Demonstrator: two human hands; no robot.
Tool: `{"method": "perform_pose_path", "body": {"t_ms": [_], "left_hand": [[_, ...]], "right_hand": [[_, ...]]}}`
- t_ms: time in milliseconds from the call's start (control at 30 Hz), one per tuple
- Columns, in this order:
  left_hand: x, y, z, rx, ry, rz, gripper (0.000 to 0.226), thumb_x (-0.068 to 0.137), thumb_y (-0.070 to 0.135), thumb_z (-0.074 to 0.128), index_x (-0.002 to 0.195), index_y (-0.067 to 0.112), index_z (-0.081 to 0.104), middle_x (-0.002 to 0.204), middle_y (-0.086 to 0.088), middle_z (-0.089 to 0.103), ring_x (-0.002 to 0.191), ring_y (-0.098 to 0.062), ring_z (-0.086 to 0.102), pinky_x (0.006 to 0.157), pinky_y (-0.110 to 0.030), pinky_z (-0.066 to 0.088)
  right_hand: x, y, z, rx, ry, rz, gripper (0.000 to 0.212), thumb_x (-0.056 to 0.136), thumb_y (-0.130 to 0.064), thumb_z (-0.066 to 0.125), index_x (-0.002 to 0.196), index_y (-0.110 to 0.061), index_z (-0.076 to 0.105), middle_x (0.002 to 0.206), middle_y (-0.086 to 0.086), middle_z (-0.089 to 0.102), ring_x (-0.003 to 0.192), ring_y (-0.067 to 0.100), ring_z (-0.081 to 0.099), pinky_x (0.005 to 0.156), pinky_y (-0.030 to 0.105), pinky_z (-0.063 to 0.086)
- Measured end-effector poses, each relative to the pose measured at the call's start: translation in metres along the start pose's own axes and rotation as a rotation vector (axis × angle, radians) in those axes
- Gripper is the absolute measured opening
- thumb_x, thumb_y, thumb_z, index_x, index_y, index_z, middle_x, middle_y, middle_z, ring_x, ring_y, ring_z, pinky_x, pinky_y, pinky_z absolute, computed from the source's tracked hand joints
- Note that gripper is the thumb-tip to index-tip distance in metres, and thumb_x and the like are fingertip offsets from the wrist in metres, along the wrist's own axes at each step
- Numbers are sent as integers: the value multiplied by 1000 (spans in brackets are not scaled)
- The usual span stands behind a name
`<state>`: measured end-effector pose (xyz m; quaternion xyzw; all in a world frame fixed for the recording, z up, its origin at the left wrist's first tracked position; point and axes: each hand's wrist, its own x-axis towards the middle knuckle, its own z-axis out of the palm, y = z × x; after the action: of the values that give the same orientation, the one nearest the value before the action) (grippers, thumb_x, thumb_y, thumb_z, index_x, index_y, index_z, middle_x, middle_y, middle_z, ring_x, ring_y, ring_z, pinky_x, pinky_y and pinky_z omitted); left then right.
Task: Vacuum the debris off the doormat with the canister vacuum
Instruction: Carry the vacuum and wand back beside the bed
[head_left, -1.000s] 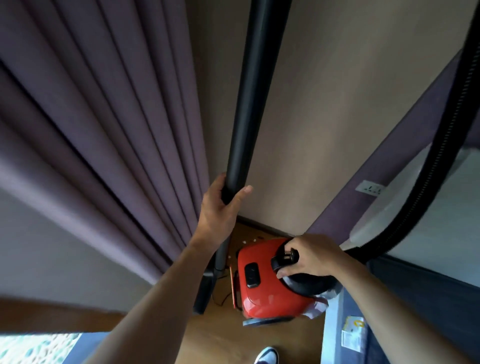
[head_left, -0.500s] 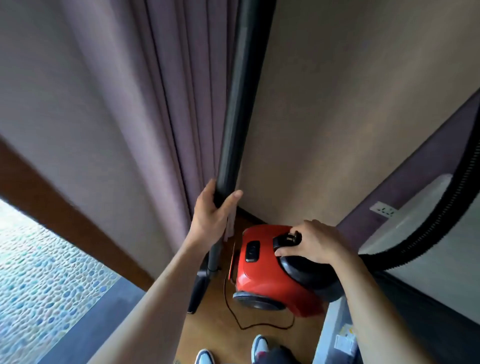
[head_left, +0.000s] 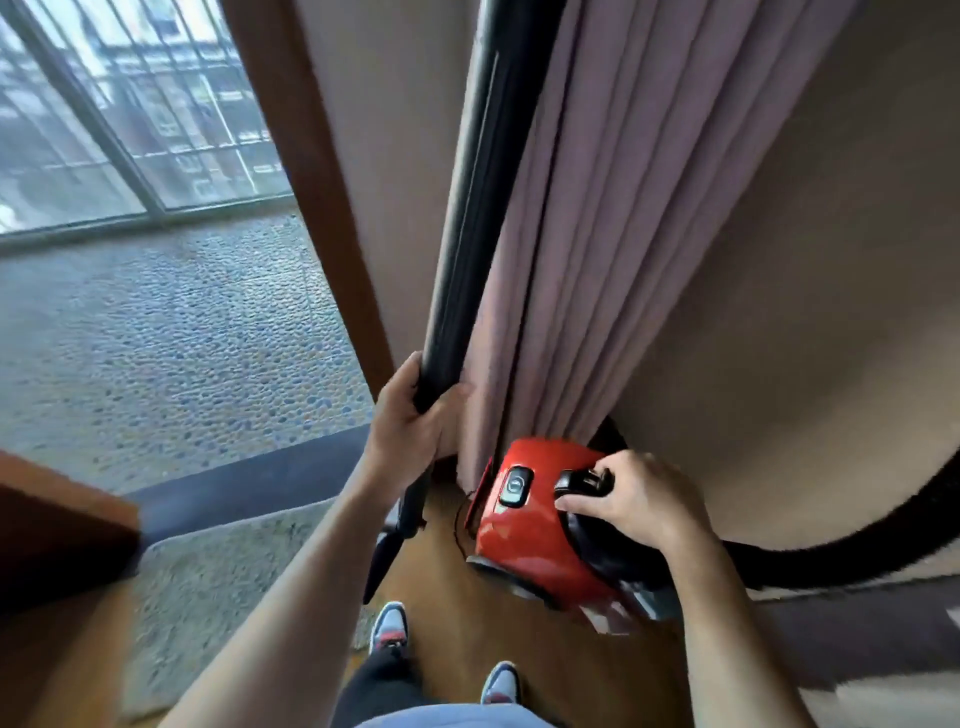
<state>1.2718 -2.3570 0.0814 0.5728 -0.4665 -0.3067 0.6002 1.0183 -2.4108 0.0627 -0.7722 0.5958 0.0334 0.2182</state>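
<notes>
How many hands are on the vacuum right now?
2. The left hand grips the black wand; the right hand holds the carry handle atop the red canister.

Bare forearms, no sleeves visible. Dark trousers (head_left: 379, 680), light grey-blue shirt hem (head_left: 447, 719) below them. Grey sneakers (head_left: 389, 626) with red accents, white toe caps.

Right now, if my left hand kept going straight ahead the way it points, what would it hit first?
Most likely the mauve curtain. Your left hand, wrapped around the black wand, already has its fingers right at the folds; depth is hard to judge, so they may be touching.
</notes>
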Motion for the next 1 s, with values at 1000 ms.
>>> {"method": "perform_pose_path", "body": {"t_ms": [1000], "left_hand": [[-353, 27, -404, 249, 1160, -66, 32, 86, 44, 72, 97, 16, 63, 80, -3, 60, 75, -35, 59, 69, -41, 50]], "right_hand": [[-138, -439, 174, -477, -230, -892, 65, 64, -91, 61, 84, -30, 65, 91, -5, 74, 94, 27, 72, 75, 36, 55]]}}
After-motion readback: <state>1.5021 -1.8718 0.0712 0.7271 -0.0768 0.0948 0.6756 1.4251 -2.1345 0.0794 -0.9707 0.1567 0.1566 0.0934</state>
